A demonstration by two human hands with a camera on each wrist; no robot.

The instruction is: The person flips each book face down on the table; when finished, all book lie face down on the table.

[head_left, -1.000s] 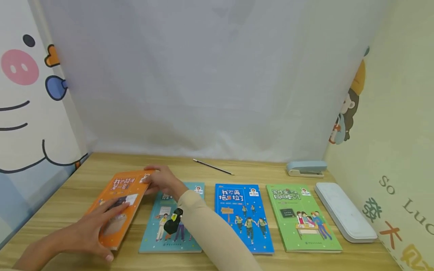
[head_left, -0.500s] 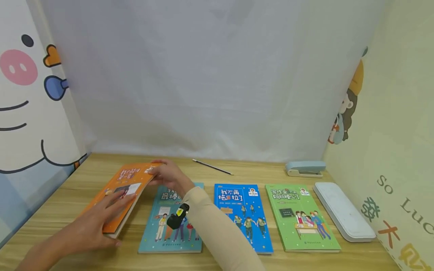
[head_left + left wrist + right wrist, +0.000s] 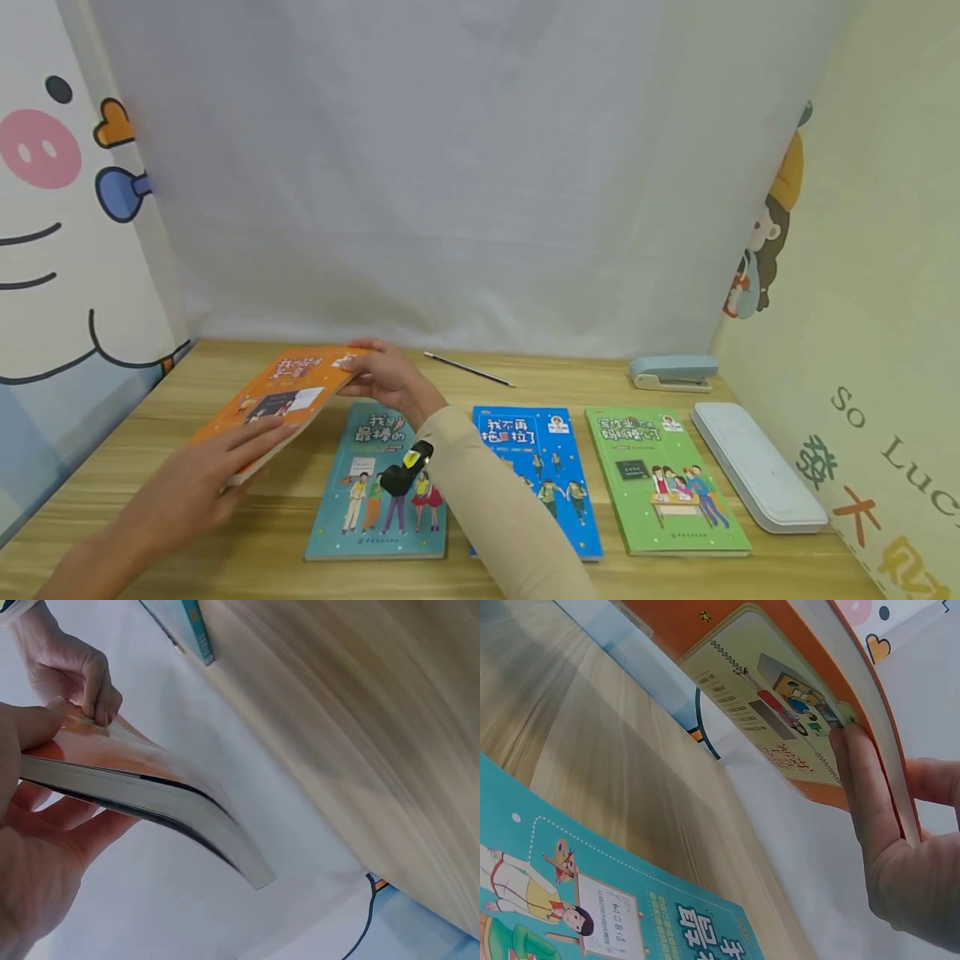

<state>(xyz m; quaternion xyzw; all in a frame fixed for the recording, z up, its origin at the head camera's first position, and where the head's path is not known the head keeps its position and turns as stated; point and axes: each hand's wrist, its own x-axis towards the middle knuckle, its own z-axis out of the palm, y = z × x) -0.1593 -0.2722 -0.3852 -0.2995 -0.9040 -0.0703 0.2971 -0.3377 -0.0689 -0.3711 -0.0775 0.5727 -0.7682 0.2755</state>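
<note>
An orange paperback book (image 3: 258, 404) is held tilted off the table at the left in the head view. My left hand (image 3: 191, 479) grips its near edge, thumb on one side and fingers on the other, as the left wrist view shows. At the far right corner, my right hand (image 3: 393, 379) pinches the book between thumb and fingers. In the left wrist view the page block (image 3: 172, 793) curves down toward its free end. The right wrist view shows the back cover (image 3: 765, 705), with a notebook-style picture, and the fingers of my right hand (image 3: 907, 870) against it.
A teal book (image 3: 363, 529) lies flat under my right wrist. Further right are a blue book (image 3: 517, 425), partly behind my sleeve, a green book (image 3: 675, 492) and a white case (image 3: 761, 467). Toward the back lie a pencil (image 3: 468, 369) and a blue-grey stapler (image 3: 673, 372).
Both hands have raised the orange book off the table, up and slightly to the right, with its tilt growing. My left hand has gone from lying over its cover to gripping its near edge.
</note>
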